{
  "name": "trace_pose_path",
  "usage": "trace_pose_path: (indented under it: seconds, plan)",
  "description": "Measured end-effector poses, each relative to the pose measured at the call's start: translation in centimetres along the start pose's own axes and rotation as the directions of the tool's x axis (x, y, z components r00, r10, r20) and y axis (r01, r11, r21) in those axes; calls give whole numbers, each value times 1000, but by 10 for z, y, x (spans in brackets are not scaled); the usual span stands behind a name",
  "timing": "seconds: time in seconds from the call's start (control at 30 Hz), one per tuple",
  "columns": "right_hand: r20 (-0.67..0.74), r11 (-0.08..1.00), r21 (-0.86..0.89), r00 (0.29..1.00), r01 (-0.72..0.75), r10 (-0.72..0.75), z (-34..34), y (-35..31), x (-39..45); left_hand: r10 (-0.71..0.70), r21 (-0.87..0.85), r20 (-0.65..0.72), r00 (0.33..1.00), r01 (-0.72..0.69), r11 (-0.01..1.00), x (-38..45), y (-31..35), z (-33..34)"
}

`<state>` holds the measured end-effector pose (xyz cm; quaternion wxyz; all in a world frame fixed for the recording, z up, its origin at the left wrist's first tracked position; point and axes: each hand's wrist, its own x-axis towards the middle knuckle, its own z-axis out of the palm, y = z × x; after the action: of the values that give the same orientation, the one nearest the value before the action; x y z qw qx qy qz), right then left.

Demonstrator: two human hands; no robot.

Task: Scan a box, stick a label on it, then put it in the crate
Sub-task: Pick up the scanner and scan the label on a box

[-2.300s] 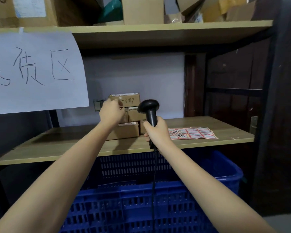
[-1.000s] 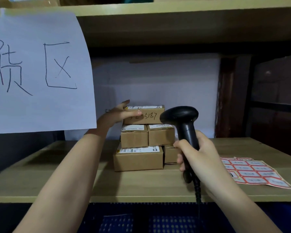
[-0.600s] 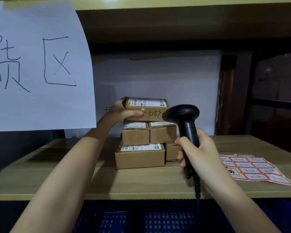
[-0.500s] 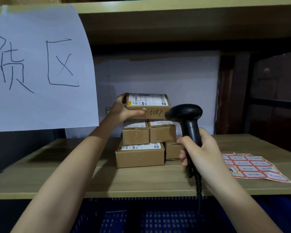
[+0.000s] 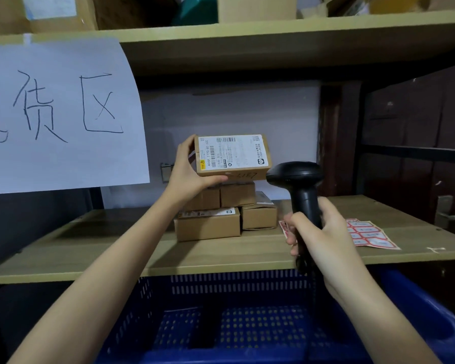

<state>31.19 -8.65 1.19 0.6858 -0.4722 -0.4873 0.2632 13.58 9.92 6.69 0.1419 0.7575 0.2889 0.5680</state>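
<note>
The blue crate (image 5: 247, 319) waits empty below me. My right hand (image 5: 323, 232) has a closed grip on the scanner (image 5: 298, 187); I should tip its head up toward the barcode. My left hand (image 5: 189, 166) holds the box (image 5: 233, 156) above the stack (image 5: 221, 214) on the shelf (image 5: 116, 248), label facing me, and should keep it steady.
</note>
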Motion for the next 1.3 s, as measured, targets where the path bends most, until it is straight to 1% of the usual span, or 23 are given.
trace_pose_path:
  seconds: [0.1,0.23,0.43,0.53,0.63,0.73,0.83,0.97,1.1,1.3]
  plan:
    - [-1,999,43,1000,-16,16,-14,-2,-14,34,-29,20,999,-34,999,-18,10,6]
    - [26,996,80,999,-38,36,-34,-6,-26,92,-10,87,992,-91,996,-43,20,12]
    - [72,992,97,995,-76,69,-59,-5,-36,52,-40,113,992,-48,998,-81,28,25]
    - [126,992,77,988,-98,88,-67,-1,-39,18,-34,151,988,-13,999,-98,29,28]
    - [214,990,44,969,-135,122,-71,2,-41,16,0,204,979,-16,1000,-108,28,27]
    - [259,989,-33,955,-142,145,-65,7,-43,-1,22,206,978,-4,1000,-114,32,26]
    - [310,985,-153,943,-77,121,-52,13,-42,-2,17,220,975,-2,1000,-116,33,26]
    - [401,951,-294,916,100,28,-41,7,-34,23,36,264,964,-34,999,-110,32,18]
    - [462,846,-451,885,285,-52,-36,-2,-17,24,48,299,954,-41,998,-101,31,7]
    - [543,690,-574,836,441,-81,-31,-10,3,9,34,360,933,-22,999,-94,29,-6]
